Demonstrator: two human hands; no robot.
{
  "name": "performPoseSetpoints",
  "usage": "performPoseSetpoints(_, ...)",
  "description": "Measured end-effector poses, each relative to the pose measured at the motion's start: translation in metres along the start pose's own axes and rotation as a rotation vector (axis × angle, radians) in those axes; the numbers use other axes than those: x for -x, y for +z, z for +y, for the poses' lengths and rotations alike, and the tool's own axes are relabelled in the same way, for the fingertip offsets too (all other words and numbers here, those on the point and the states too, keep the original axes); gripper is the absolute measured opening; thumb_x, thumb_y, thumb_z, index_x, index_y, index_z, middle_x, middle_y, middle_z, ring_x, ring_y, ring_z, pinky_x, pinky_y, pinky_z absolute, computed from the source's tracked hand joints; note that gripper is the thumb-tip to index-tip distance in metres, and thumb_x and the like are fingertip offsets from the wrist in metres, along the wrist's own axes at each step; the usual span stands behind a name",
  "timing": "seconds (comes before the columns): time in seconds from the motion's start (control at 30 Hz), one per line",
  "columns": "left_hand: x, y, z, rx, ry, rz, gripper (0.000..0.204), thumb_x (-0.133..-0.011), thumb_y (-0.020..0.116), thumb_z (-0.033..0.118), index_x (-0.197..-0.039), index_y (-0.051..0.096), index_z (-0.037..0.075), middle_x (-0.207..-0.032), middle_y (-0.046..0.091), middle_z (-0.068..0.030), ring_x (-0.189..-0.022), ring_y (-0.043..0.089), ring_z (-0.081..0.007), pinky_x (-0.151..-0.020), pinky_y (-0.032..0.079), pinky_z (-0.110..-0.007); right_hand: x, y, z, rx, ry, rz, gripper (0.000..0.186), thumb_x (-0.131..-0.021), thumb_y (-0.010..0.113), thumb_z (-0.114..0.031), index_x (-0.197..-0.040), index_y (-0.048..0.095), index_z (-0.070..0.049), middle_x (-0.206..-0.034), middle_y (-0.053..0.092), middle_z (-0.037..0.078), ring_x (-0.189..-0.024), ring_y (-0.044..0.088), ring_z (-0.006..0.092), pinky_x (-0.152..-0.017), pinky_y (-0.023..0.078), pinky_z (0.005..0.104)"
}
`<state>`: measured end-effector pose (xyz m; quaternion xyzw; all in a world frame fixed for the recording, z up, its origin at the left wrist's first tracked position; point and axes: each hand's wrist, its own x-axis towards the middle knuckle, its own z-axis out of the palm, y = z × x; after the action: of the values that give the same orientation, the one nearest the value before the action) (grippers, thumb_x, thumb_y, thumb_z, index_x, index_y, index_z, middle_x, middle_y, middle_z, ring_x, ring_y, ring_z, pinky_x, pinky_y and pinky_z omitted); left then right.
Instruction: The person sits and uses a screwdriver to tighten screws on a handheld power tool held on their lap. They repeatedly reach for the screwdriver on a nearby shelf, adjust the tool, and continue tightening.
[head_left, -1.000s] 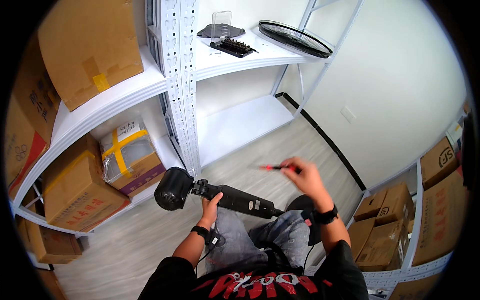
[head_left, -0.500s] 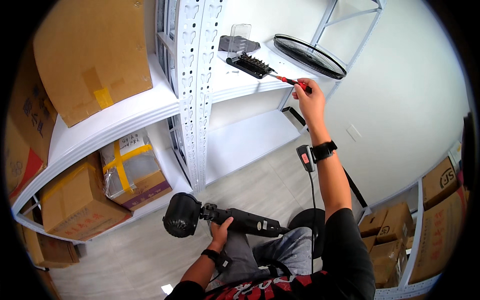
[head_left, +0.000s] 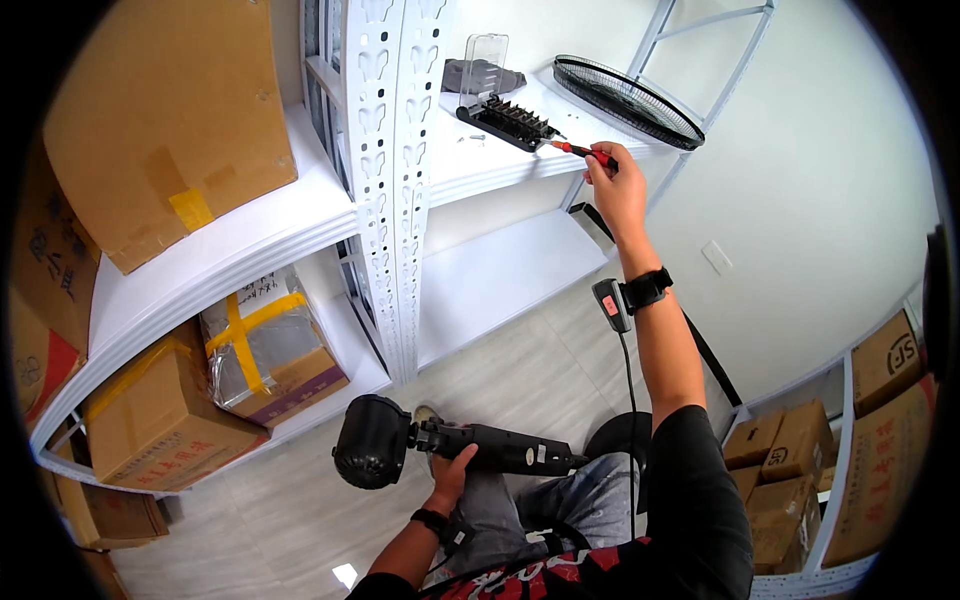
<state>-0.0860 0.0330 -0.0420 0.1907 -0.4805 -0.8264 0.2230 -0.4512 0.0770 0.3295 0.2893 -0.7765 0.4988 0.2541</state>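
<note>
My right hand (head_left: 618,185) is raised at the shelf and closed on a red and black screwdriver (head_left: 580,151). Its tip points left, at the near right corner of an open black bit case (head_left: 512,125); whether it touches cannot be told. Rows of bits stand in the case, and its clear lid (head_left: 483,68) is up. Low across my lap lies a black fan body (head_left: 500,449) with a rounded motor housing (head_left: 371,440) at its left end. My left hand (head_left: 452,474) grips this body from below, its thumb on top and the other fingers mostly hidden.
A round black fan grille (head_left: 630,103) rests on the white shelf (head_left: 500,178), right of the bit case. Small screws (head_left: 472,138) and a grey cloth (head_left: 455,75) lie there too. A perforated white post (head_left: 390,200) stands left. Cardboard boxes (head_left: 170,130) fill the racks on both sides.
The whole view has shifted slightly. The screwdriver stays by the corner of the bit case, with its handle turned a little in my right fingers. My left hand keeps its hold on the fan body.
</note>
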Motion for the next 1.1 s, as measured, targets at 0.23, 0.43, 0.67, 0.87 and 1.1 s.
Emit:
performPoseSetpoints(0.23,0.001,0.004,0.005,0.021,0.002,-0.002,0.04,-0.083,0.071,0.012,-0.12,0.062,0.0,-0.116,0.063,-0.0069,-0.108,0.059,-0.0183,-0.099,0.043,-0.032,0.0,0.002,0.0,0.015,-0.01,-0.034,0.017,-0.088,0.065,-0.006,-0.104,0.062,0.0,-0.083,0.067,0.011,-0.069,0.069,0.0167,-0.064,0.052,0.0277)
performPoseSetpoints(0.43,-0.001,-0.001,0.001,-0.01,-0.019,-0.023,0.041,-0.083,0.072,0.013,-0.12,0.062,0.0,-0.114,0.064,-0.008,-0.106,0.06,-0.0191,-0.096,0.044,-0.033,-0.003,0.005,0.003,0.017,-0.037,-0.02,0.017,-0.088,0.065,-0.005,-0.104,0.062,0.001,-0.082,0.066,0.012,-0.069,0.068,0.0181,-0.064,0.052,0.0292)
performPoseSetpoints(0.67,0.002,-0.002,0.002,0.003,-0.015,-0.016,0.04,-0.083,0.072,0.014,-0.119,0.062,0.0,-0.114,0.064,-0.0082,-0.106,0.06,-0.0195,-0.096,0.045,-0.034,0.001,0.002,0.003,-0.01,-0.069,0.03,0.017,-0.089,0.064,-0.004,-0.104,0.062,0.001,-0.087,0.066,0.012,-0.07,0.068,0.0179,-0.065,0.052,0.0286)
performPoseSetpoints(0.87,0.001,-0.001,-0.002,0.003,-0.062,-0.017,0.039,-0.082,0.072,0.012,-0.118,0.062,0.0,-0.113,0.065,-0.0075,-0.105,0.06,-0.0183,-0.096,0.045,-0.033,0.01,-0.025,-0.008,-0.062,-0.06,0.1,0.016,-0.091,0.063,-0.006,-0.106,0.062,0.001,-0.088,0.066,0.011,-0.073,0.069,0.0161,-0.065,0.053,0.0255)
performPoseSetpoints(1.1,-0.002,-0.009,-0.011,-0.006,-0.133,-0.03,0.038,-0.082,0.072,0.013,-0.116,0.062,0.0,-0.112,0.064,-0.006,-0.103,0.06,-0.019,-0.094,0.047,-0.032,0.066,-0.103,-0.043,-0.28,-0.032,0.057,0.02,-0.092,0.062,-0.006,-0.111,0.06,0.001,-0.087,0.065,0.007,-0.075,0.067,0.0133,-0.067,0.053,0.0248)
